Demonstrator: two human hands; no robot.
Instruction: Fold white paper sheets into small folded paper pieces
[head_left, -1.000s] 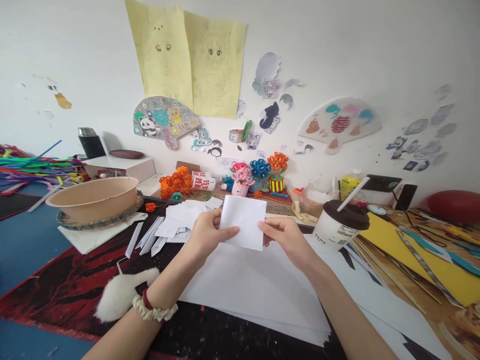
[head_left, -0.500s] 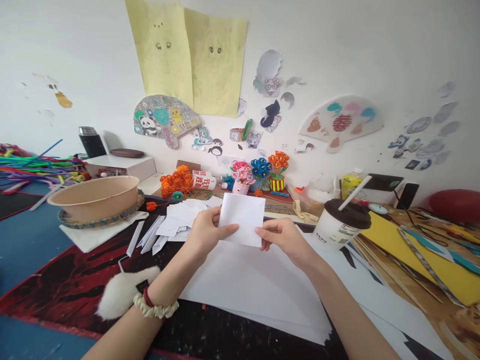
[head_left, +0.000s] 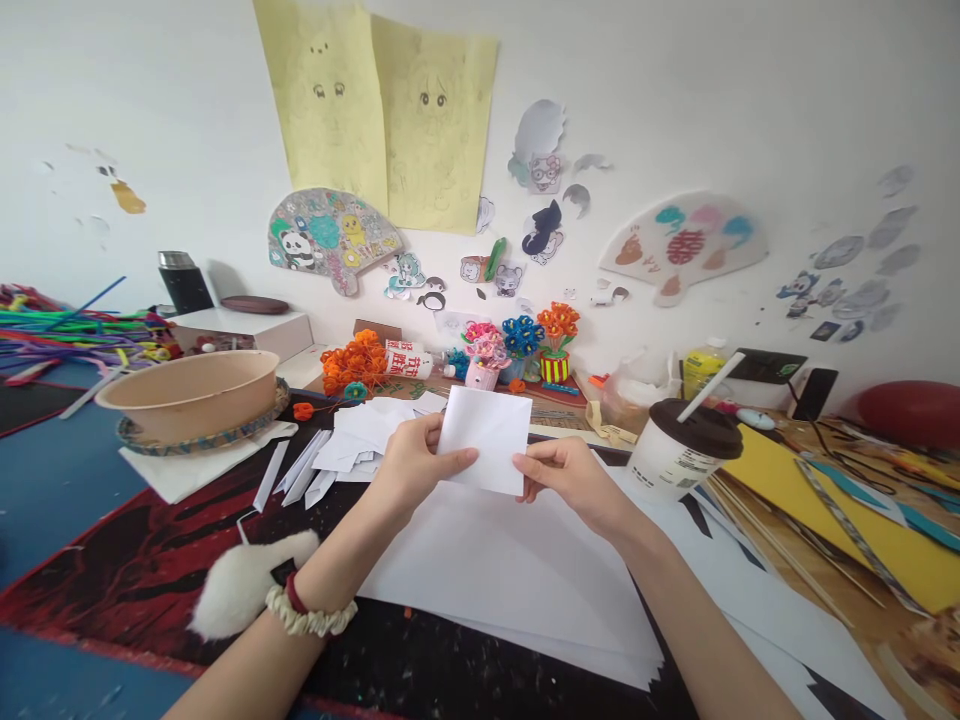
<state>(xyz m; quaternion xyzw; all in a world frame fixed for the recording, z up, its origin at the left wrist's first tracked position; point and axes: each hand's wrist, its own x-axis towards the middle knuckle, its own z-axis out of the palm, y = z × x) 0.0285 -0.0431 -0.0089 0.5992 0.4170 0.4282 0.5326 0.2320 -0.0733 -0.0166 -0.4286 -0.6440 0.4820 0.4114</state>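
A small white paper square (head_left: 487,425) is held upright above large white sheets (head_left: 510,570) lying on the dark mat. My left hand (head_left: 420,460) pinches its left side, thumb on the front and fingers behind. At its lower right edge, my right hand (head_left: 562,475) grips the paper between thumb and fingers. Faint crease lines show on the square. Just behind my left hand lies a pile of cut and folded white papers (head_left: 352,440).
A beige bowl (head_left: 187,395) stands at the left, and a white fluffy item (head_left: 240,590) lies by my left forearm. On the right are a lidded cup with a straw (head_left: 679,455) and yellow sheets (head_left: 840,510). Pipe-cleaner flowers (head_left: 521,340) stand near the wall.
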